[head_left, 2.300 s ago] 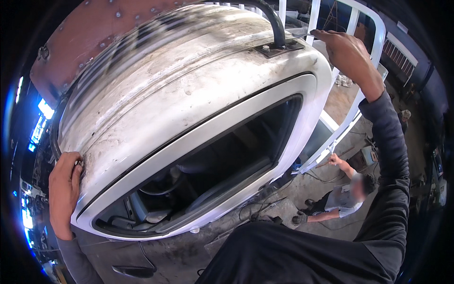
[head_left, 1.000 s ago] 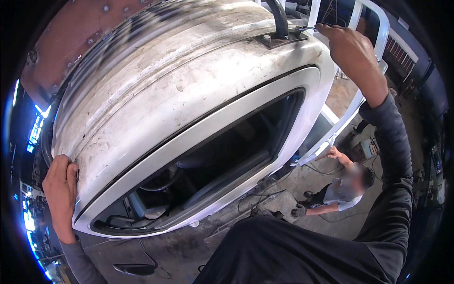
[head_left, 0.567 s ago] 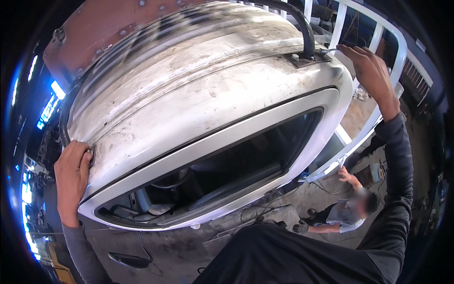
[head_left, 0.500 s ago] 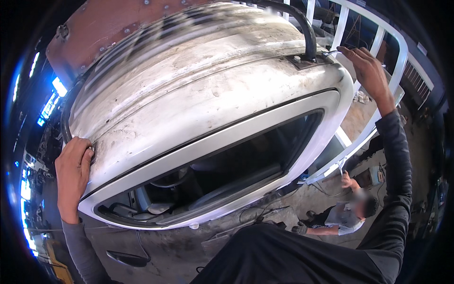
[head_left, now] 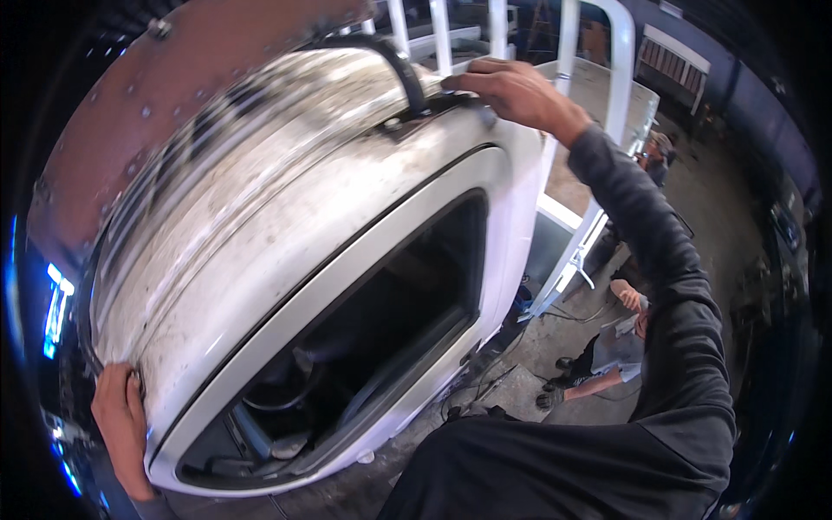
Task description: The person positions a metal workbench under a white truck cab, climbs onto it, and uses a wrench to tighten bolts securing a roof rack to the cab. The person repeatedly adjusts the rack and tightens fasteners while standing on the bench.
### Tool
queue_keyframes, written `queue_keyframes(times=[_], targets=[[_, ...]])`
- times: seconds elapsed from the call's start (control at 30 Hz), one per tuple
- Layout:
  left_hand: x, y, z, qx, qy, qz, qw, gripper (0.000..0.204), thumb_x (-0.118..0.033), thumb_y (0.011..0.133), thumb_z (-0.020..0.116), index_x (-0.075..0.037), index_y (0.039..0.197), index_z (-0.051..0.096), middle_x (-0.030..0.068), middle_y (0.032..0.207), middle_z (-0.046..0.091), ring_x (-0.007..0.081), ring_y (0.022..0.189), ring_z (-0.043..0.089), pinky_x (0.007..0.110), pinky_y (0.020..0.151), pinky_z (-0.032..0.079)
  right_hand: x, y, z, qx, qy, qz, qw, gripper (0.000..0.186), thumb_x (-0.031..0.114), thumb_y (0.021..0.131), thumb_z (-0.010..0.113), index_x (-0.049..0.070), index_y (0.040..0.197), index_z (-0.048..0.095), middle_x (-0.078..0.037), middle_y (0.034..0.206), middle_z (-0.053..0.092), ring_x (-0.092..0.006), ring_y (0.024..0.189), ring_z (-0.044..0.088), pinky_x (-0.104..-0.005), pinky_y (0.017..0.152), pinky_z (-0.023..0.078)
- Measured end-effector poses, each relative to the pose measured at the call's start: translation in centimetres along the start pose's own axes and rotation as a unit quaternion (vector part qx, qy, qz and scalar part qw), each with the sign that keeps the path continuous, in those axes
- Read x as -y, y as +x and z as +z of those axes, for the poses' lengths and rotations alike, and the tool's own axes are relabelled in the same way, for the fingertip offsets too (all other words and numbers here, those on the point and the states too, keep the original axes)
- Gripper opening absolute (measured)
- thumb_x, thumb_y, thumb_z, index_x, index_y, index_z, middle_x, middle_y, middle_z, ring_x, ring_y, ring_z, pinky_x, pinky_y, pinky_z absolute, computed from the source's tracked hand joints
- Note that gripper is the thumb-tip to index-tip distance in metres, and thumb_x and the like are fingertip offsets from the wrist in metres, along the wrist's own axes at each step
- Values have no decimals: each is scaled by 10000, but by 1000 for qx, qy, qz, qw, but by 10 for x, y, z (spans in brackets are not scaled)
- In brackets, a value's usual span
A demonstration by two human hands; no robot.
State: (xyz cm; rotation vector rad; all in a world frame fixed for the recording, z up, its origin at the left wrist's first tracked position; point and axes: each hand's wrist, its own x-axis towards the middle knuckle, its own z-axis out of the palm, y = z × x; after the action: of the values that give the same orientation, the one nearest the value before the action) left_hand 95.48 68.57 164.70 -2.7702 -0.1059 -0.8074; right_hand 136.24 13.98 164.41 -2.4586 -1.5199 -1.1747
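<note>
A dirty white vehicle cab roof [head_left: 260, 217] fills the middle of the view. A bent black tube bar [head_left: 397, 65] stands on a dark bolted bracket [head_left: 407, 121] at the roof's far right corner. My right hand [head_left: 511, 91] reaches over that bracket, its fingers closed on a small metal wrench that they now mostly hide. At the near left corner, my left hand [head_left: 120, 416] is curled against the roof edge, around the other lower end of the black bar. The exact grip of its fingertips is hidden.
Below the roof is the door with its dark window [head_left: 364, 338]. A riveted reddish-brown panel [head_left: 173, 104] rises beyond the roof. White metal railings [head_left: 620, 69] stand at the right. Down on the floor, a co-worker [head_left: 617, 351] sits near cables.
The whole view has turned and shifted, so the cab now slants more steeply. My right hand has come in over the bracket, covering the wrench. My left hand keeps its place at the roof corner.
</note>
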Motion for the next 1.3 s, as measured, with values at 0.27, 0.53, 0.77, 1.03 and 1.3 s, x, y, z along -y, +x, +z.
queue_keyframes(times=[0.27, 0.53, 0.77, 1.03, 1.3], targets=[[-3, 4, 5, -27, -18, 27, 999, 114, 1, 914, 599, 24, 1024, 612, 212, 954, 600, 420, 914, 599, 440, 828, 470, -1, -20, 2, -27, -13, 100, 995, 428, 65, 890, 621, 201, 1292, 672, -87, 1083, 685, -347, 993, 683, -464, 838, 563], [-15, 8, -5, 2, -57, 5, 998, 139, -10, 910, 605, 12, 1042, 642, 186, 935, 601, 385, 908, 611, 415, 837, 476, 42, 4, -12, 16, -172, 127, 977, 227, 88, 855, 627, 117, 1042, 753, -92, 970, 705, -318, 928, 711, -448, 763, 578], [7, 3, 7, -3, -28, -10, 1000, 74, -2, 902, 602, 31, 967, 612, 220, 930, 591, 410, 891, 604, 422, 815, 484, 55, 14, -9, -60, -141, 161, 975, 136, 94, 848, 603, 84, 896, 730, -139, 891, 719, -349, 877, 723, -461, 765, 588], [7, 7, -2, 25, -76, -18, 997, 163, 29, 907, 568, 36, 1061, 620, 218, 1013, 625, 389, 960, 627, 401, 904, 486, 76, 27, -19, 51, -148, 142, 977, 193, 57, 824, 624, 48, 980, 736, -153, 902, 735, -321, 849, 738, -446, 725, 597], [4, 6, -1, 44, -79, -43, 995, 159, 27, 919, 552, 44, 1065, 613, 215, 1010, 624, 388, 948, 616, 398, 902, 483, 73, 33, -12, 61, -99, 174, 978, 231, 47, 826, 608, 56, 1014, 742, -178, 897, 734, -364, 855, 728, -441, 761, 594]])
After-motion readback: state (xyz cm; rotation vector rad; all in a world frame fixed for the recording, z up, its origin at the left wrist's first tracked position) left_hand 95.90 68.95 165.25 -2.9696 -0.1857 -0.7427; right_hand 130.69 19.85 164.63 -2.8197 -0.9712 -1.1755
